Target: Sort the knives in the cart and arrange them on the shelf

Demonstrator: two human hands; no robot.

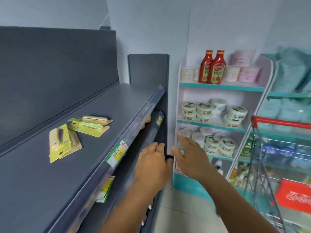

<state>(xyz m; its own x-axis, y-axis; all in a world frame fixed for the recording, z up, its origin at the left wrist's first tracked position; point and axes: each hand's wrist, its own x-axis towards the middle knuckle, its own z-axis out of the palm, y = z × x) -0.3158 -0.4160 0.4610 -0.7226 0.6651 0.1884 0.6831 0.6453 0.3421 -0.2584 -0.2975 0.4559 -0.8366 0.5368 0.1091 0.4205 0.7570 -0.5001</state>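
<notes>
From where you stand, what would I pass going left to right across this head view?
Knife packs on the grey shelf → yellow price tag → left hand → right hand → white jars → red-handled cart.

Shelf: runs along your left, its back panel behind it.
Knife packs: four lie on the shelf in two overlapping pairs, one pair nearer you, the other further back and to its right.
Hands: your left hand and right hand reach forward side by side, just right of the shelf's front edge.
Cart: stands at your far right.
Rack: stands ahead, between shelf and cart.
</notes>
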